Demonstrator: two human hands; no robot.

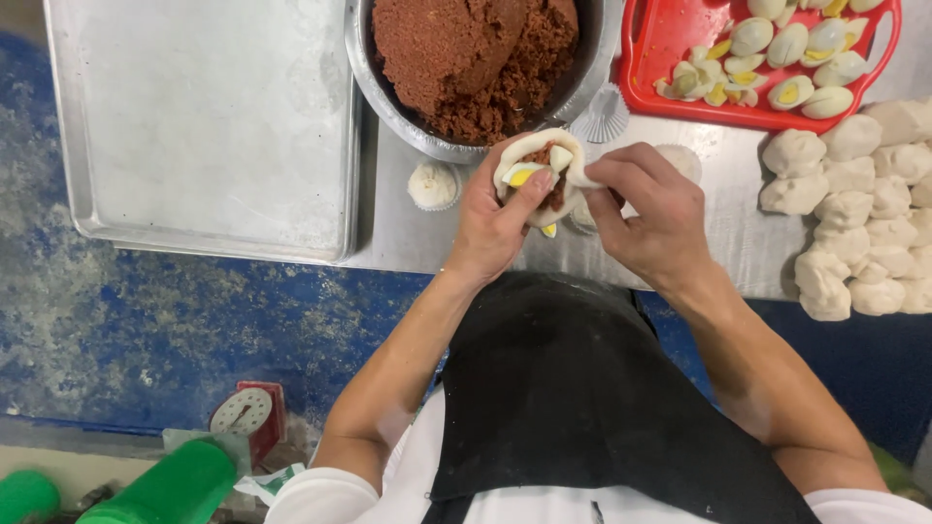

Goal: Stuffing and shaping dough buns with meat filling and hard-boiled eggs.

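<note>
Head view:
Bun: dough round (537,175) w/ brown filling + egg, held above table edge (408,228), below filling bowl (388,97).
L hand (495,218): cups it, thumb pressing egg.
R hand (646,209): fingers pinching dough rim.
Handling: prob soft, light, tears easily; support underneath, grip at rim.

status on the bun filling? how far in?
Done: one closed bun sits in a paper cup on the steel table. The baking tray holds nothing.

In hand: the left hand cradles an open dough round with brown filling and egg showing; the right hand pinches its edge.

Left: a pile of dough pieces, egg wedges on the red tray, a near-full bowl of filling.
</note>
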